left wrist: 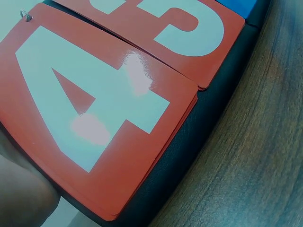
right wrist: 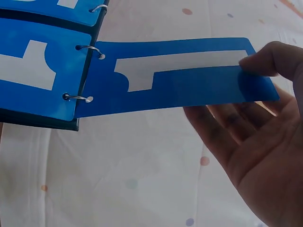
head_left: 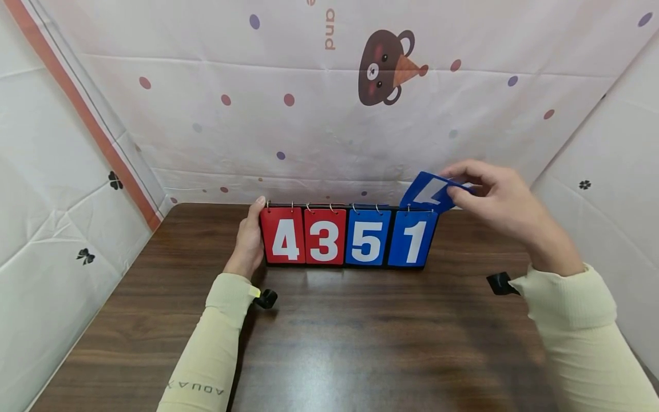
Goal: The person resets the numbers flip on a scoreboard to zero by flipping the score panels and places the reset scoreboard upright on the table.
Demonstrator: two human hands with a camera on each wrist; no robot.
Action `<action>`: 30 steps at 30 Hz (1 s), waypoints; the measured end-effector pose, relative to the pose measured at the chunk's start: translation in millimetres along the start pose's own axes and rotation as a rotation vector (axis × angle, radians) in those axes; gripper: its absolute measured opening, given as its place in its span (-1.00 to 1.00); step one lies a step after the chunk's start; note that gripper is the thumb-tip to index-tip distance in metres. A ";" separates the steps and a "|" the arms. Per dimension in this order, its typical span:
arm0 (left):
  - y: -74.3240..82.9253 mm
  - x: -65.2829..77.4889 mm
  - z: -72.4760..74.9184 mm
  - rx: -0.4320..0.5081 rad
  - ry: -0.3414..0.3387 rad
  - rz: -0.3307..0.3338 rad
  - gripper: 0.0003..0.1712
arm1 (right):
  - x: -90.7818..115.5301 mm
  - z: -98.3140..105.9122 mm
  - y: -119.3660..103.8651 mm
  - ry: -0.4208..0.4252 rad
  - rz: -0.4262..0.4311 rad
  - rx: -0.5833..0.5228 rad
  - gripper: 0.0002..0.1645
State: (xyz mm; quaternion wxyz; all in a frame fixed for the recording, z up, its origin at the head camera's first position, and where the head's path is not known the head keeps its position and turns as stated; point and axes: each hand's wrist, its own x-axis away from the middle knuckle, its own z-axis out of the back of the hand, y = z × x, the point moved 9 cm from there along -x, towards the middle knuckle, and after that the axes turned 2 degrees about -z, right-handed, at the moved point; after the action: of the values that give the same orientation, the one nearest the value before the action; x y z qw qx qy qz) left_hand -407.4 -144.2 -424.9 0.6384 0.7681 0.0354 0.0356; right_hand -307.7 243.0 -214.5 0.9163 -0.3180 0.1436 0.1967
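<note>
A tabletop flip scoreboard (head_left: 344, 265) stands with red cards reading 4 and 3 and blue cards reading 5 and 1. At its left end my left hand (head_left: 249, 240) grips the side edge, thumb up by the top corner. Beside the red 4 card (left wrist: 142, 161), part of that hand (left wrist: 23, 189) shows in the left wrist view; its other fingers are hidden. My right hand (head_left: 496, 197) pinches the free end of a blue card (right wrist: 199, 90) with a white numeral, raised above the blue 1 card (right wrist: 28, 66). Metal rings (right wrist: 90, 49) hold the raised card at its hinge edge.
The scoreboard stands on a dark wood-grain table (head_left: 329, 343), towards its back edge. Behind rises a pale cloth backdrop (head_left: 319, 131) with dots and a printed bear. More pale cloth hangs at the left (head_left: 62, 189) and right sides.
</note>
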 end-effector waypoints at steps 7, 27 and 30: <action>-0.7 -0.1 0.7 0.009 0.009 0.005 -0.33 | 6.9 -16.3 -8.6 -0.125 0.017 0.055 -0.66; 0.0 -1.8 1.1 0.004 0.003 -0.009 -0.33 | 41.1 -71.9 -5.0 -0.479 -0.003 0.223 -0.54; 0.3 -2.0 0.5 0.010 0.003 -0.012 -0.34 | 44.8 -79.6 0.6 -0.498 -0.051 0.223 -0.53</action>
State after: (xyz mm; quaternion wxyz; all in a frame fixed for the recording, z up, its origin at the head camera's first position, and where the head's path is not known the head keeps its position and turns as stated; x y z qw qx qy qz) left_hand -409.3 -144.9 -424.7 0.6346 0.7711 0.0414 0.0328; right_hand -279.5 204.7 -292.4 0.9574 -0.1605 -0.0733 0.2285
